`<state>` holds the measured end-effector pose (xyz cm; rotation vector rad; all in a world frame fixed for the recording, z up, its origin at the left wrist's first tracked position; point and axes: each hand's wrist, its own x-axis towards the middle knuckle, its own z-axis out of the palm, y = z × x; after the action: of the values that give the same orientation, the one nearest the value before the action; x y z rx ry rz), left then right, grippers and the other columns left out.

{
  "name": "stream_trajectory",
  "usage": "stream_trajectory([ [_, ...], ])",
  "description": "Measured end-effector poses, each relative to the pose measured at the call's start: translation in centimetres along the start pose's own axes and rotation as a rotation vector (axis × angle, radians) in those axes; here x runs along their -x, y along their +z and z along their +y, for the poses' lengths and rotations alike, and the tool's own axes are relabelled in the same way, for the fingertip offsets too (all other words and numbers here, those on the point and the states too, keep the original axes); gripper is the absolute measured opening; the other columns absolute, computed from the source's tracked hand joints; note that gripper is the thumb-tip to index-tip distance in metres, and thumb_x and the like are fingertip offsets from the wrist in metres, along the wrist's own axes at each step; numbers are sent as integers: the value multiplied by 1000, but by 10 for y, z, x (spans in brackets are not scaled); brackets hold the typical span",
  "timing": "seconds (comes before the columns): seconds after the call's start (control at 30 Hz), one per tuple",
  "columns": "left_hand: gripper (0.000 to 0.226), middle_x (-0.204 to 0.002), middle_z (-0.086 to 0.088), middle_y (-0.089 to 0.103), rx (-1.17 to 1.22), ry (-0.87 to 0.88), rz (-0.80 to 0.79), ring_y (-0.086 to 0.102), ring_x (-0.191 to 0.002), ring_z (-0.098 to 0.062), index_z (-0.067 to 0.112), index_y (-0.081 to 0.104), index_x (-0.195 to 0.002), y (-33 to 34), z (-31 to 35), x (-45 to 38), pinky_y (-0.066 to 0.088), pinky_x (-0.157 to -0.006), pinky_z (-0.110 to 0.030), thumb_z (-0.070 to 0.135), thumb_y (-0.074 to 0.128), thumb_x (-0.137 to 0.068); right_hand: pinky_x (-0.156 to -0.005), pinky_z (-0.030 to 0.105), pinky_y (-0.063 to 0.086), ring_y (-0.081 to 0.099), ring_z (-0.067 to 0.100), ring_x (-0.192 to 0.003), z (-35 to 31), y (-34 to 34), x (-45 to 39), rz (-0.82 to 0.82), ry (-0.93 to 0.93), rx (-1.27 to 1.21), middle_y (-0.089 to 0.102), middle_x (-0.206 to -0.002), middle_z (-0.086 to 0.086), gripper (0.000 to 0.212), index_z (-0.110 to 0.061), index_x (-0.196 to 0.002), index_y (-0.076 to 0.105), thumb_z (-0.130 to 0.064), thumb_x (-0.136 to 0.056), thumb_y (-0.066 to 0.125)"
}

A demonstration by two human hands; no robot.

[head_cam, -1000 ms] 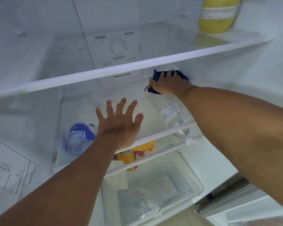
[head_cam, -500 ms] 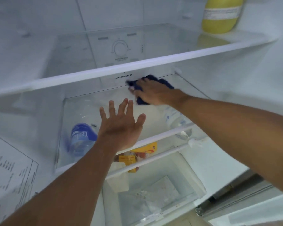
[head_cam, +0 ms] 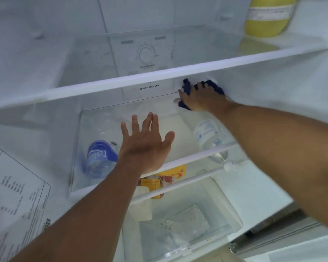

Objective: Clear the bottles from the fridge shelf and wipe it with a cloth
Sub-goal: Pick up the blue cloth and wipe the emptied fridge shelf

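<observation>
My right hand (head_cam: 201, 97) presses a dark blue cloth (head_cam: 187, 86) onto the glass middle shelf (head_cam: 180, 159) at its back right corner, under the shelf above. My left hand (head_cam: 146, 144) is spread open, palm down, over the front middle of that glass shelf; whether it touches the glass I cannot tell. Seen through the glass, a bottle with a blue label (head_cam: 99, 157) lies at the left and a clear bottle with a white label (head_cam: 209, 137) lies at the right, on the level below.
A yellow jug (head_cam: 269, 17) stands on the upper shelf (head_cam: 159, 74) at the far right. A yellow packet (head_cam: 165, 178) sits below the glass shelf. A clear crisper drawer (head_cam: 187, 229) is at the bottom. The thermostat dial (head_cam: 146, 54) is on the back wall.
My right hand swept the cloth left toward the shelf's middle, then back to the rear right corner. My left hand stayed spread over the shelf front.
</observation>
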<state>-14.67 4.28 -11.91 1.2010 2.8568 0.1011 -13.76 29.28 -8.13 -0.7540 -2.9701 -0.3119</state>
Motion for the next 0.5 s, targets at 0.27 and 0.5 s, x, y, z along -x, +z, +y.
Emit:
stream_trajectory([
  [0.27,100,-175,-6,-14,-10,-60,-8,-13,-161,-29,11,-8,-165,-3,4,1,-6,-128,-57,74,-6,-87,-121,59,17,19,49,-151,-87,-13,20,-107,-289,-275,22,-166,20,60,-23,-158,22,-48,-105,16],
  [0.5,91,-176,-6,-11,-11,-50,-16,-13,-161,-29,12,-4,-166,-6,4,3,-6,-128,-58,71,3,-97,-117,63,26,34,53,-142,17,16,-13,-33,93,-266,34,-155,34,60,-4,-157,17,-38,-108,25],
])
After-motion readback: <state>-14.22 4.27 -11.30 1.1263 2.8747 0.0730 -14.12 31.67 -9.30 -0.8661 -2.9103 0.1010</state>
